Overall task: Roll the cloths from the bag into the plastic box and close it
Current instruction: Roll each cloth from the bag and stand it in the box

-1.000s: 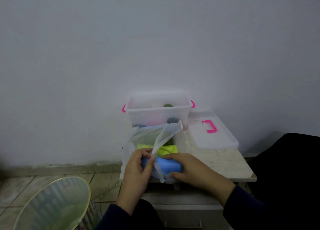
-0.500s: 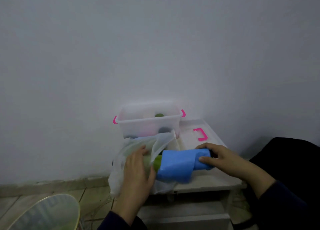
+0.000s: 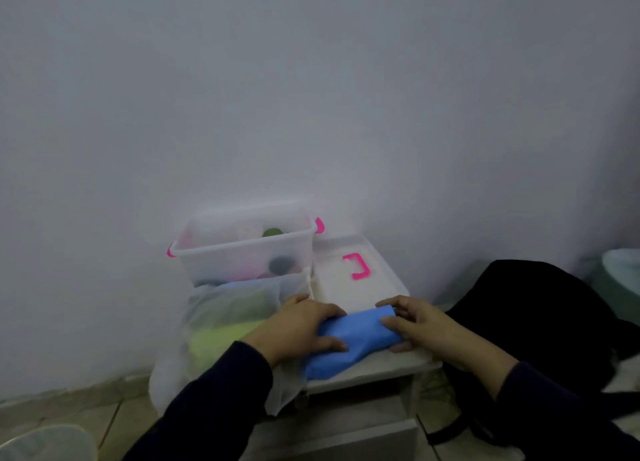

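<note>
Nearest the camera, the blue cloth (image 3: 349, 344) lies across the front edge of the small white table (image 3: 381, 365), its lower left corner drooping past the lip toward the floor. The left hand (image 3: 298, 329) grips the cloth's left end, fingers curled over the top and thumb beneath; the right hand (image 3: 420, 322) pinches the right end, fingertips on the fold. Between the two sets of fingers the cloth looks smooth, loosely folded and not rolled. Left of the left fingers, touching the wrist, the translucent bag (image 3: 225, 322) slumps over the table's left edge with a yellow-green cloth (image 3: 221, 339) inside. Beyond the fingers lies the lid (image 3: 349, 287) with its pink handle, flat on the table; farther left-back the open plastic box (image 3: 242, 249) stands against the wall, holding dim rolled shapes.
</note>
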